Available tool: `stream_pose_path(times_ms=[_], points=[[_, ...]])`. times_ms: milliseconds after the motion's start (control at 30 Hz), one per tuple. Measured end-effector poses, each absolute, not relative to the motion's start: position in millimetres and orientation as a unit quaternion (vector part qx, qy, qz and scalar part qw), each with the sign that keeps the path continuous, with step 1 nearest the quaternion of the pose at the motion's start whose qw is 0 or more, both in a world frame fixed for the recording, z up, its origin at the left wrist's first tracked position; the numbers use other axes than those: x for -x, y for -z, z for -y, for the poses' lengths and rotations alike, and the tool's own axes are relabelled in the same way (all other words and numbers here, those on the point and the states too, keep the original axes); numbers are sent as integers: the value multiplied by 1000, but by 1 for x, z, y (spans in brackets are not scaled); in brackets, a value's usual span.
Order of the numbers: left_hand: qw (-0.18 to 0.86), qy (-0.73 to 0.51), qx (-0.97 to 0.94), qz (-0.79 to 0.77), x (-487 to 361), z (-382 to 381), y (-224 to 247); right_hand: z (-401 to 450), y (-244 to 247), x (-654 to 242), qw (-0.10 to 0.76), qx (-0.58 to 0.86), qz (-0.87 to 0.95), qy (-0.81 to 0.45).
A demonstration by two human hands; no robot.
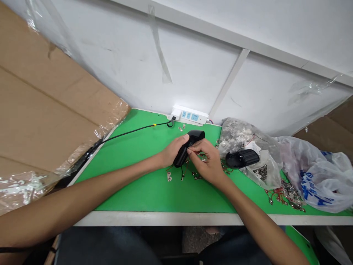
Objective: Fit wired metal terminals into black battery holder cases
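Note:
A black plastic housing [180, 157], curved at its upper end, is held tilted above the green table top by my left hand [172, 150], its thumb along the upper side. Thumb and forefinger of my right hand [208, 162] pinch together at the housing's right side; what lies between them is too small to make out. Below the hands, small metal contact pieces [169, 176] and short wired parts [196, 176] lie scattered on the green table top [154, 195]. A second black plastic housing [242, 158] rests to the right of my right hand.
A white power strip [190, 115] stands by the wall, with a black cable [132, 131] running left. Clear bags of metal parts [239, 134], a white plastic bag [325, 180] and a heap of wired parts [286, 195] occupy the right. Cardboard [55, 99] leans at left.

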State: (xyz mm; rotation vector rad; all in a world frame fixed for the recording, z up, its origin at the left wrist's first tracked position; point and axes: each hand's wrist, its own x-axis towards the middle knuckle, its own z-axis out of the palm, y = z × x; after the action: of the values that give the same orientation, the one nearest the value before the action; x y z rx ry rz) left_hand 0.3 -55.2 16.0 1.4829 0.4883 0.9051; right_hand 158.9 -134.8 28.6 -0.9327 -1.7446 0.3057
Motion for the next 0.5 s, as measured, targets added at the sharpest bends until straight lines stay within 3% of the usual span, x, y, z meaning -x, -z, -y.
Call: stream_pose_path(times_ms=[233, 500], points=[[647, -386, -625, -202, 1, 61, -18, 133, -30, -164, 526, 383, 743, -158], [580, -401, -674, -219, 1, 59, -21, 134, -31, -165, 517, 386, 747, -161]])
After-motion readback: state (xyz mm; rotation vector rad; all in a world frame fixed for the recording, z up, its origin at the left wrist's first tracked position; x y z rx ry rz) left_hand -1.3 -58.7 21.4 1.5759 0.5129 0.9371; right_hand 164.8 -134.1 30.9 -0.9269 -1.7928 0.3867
